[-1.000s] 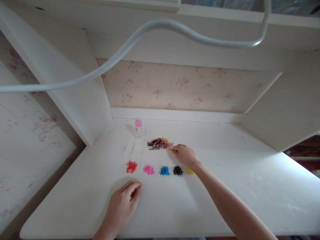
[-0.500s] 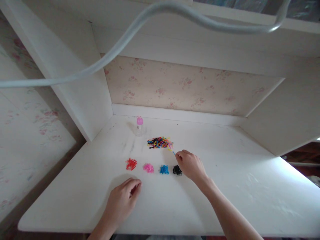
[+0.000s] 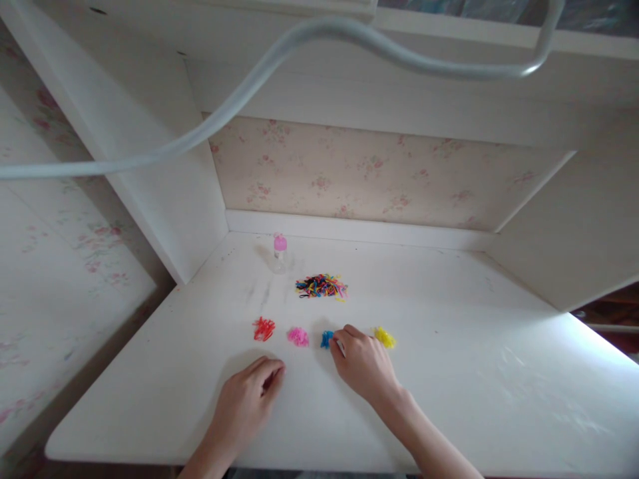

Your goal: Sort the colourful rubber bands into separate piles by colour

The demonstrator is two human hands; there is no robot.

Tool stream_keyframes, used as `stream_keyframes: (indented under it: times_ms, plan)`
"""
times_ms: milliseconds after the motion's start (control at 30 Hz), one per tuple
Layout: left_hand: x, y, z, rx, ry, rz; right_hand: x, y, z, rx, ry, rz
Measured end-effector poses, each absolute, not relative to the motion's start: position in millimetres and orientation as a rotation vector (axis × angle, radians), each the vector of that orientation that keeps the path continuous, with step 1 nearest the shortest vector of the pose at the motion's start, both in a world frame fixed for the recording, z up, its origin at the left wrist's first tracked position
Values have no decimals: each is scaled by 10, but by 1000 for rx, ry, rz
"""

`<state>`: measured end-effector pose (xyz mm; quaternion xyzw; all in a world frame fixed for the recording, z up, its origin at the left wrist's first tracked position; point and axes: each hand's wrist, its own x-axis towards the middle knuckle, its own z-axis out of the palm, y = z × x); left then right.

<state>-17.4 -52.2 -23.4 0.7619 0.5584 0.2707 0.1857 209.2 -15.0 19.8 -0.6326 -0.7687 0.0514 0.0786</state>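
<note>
Clear bottle (image 3: 280,258) eleven o'clock from my right hand (image 3: 363,362), nearly closed beside blue loops (image 3: 326,340); left hand (image 3: 249,392) curled; both holds unclear.

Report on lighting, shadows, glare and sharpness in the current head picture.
Head view: soft, rather dim light, with pale glare on the right of the white desk; head view: faint shadows left of the left hand and the bottle; head view: the mixed pile of bands looks too fine to separate most strands.
</note>
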Motion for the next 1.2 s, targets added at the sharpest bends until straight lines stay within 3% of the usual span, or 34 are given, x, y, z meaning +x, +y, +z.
stream_keyframes:
  times_ms: [300,500,833,1200]
  plan:
    - [8,-393,4,2118,1541,662,2361,-460,164,-1729,-2033,276]
    - [485,155,279,2499,1494,537,2745,-769,-160,-1692,-1616,539]
    - [1141,996,121,2814,1308,287,2939,-904,-177,-1617,-1440,664]
    - [1346,1000,167,2934,1085,172,2945,-885,-177,-1560,-1444,655]
